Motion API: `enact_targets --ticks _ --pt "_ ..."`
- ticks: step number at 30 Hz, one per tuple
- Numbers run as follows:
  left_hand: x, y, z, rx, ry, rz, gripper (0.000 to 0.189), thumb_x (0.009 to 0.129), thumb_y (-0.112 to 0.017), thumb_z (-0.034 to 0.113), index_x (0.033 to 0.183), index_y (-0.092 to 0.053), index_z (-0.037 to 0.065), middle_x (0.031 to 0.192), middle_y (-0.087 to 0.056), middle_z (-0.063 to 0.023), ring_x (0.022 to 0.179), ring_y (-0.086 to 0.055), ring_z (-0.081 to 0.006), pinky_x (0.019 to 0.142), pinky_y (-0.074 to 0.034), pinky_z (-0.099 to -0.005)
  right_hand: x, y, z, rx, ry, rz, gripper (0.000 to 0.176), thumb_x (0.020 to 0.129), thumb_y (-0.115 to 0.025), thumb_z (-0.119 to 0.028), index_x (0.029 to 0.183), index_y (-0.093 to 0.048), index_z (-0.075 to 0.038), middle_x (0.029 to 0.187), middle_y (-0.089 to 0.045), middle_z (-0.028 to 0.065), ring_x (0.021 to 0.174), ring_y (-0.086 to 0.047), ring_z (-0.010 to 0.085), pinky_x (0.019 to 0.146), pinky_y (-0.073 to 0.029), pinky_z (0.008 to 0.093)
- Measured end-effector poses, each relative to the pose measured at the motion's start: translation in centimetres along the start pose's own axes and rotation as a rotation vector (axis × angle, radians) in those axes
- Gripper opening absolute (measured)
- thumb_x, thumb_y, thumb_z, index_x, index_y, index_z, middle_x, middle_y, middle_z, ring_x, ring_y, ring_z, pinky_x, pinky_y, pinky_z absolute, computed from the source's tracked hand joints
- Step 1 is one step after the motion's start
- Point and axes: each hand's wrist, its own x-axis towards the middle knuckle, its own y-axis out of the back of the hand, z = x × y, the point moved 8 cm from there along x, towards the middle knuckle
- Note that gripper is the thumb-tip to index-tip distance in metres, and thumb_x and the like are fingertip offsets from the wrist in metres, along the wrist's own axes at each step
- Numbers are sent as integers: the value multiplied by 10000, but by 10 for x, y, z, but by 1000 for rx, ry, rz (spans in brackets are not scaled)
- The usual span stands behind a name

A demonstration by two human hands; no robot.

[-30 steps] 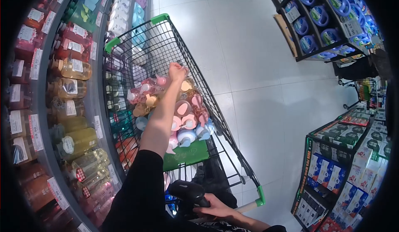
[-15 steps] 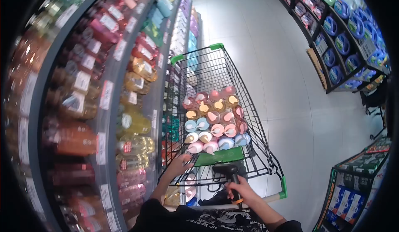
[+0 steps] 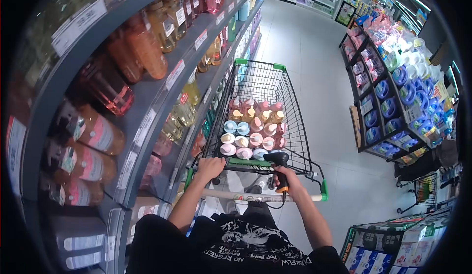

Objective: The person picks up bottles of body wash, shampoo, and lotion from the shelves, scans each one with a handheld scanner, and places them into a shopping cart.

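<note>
A shopping cart point(image 3: 295, 121) of black wire with green corners stands in front of me. Rows of pump bottles point(image 3: 255, 125) with pink, yellow, blue and white tops stand upright inside its near half. My left hand point(image 3: 211, 169) is closed on the cart's near left rim, beside a green panel. In my right hand point(image 3: 285, 178) is a black and orange barcode scanner point(image 3: 278, 162), its head pointing left over the near rim. A cable hangs below the scanner's handle. The pale push bar point(image 3: 236, 196) runs beneath both forearms, close to my body.
Along the left stands a long shelf point(image 3: 162, 85) packed with coloured bottles and price tags. To the right is a rack point(image 3: 373, 102) of purple-blue bottles, with stacked boxes point(image 3: 383, 249) nearer me. Another small cart point(image 3: 423, 190) stands between them. Tiled aisle floor point(image 3: 290, 33) stretches ahead.
My view has lifted, showing more of the aisle ahead. My left hand, loosely open near the rim before, is now closed on it. The scanner stays in my right hand.
</note>
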Motion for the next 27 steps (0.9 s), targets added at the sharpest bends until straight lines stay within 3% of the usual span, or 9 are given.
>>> enact_targets --ticks 8,13,17,21,27 --pt "-44 -9 -7 16 37 -107 495 949 -385 378 741 -693 52 754 -683 -164 739 -670 -349 703 -498 -496 -28 -9 38 -2 -9 -14 229 873 -578 -234 1015 -524 -62 620 -531 44 479 -480 138 532 -448 293" --pt "-84 -19 -11 -12 108 -229 520 947 -358 427 858 -713 57 874 -689 -187 865 -665 -363 794 -495 -482 -46 -5 73 -23 -59 -5 256 850 -601 -254 1023 -545 -74 610 -519 48 463 -466 145 547 -451 314" --pt "-125 -14 -10 -19 146 -153 493 934 -377 390 795 -722 66 842 -697 -174 812 -675 -357 784 -496 -481 -74 -12 98 51 -69 -41 258 836 -617 -223 1037 -551 -74 605 -495 28 468 -442 135 532 -429 302" --pt "-160 -13 -9 -89 220 -236 391 905 -433 391 1025 -677 110 986 -681 -166 937 -650 -336 831 -478 -467 -103 -19 124 228 -78 -67 226 836 -602 -194 1029 -563 -85 627 -501 17 481 -438 122 532 -419 283" --pt "-207 -16 -17 -126 297 -192 307 838 -505 337 967 -688 128 929 -684 -165 912 -647 -354 828 -472 -468 -124 -19 166 268 -135 -100 201 840 -594 -199 1022 -571 -118 619 -500 11 465 -432 121 534 -427 295"
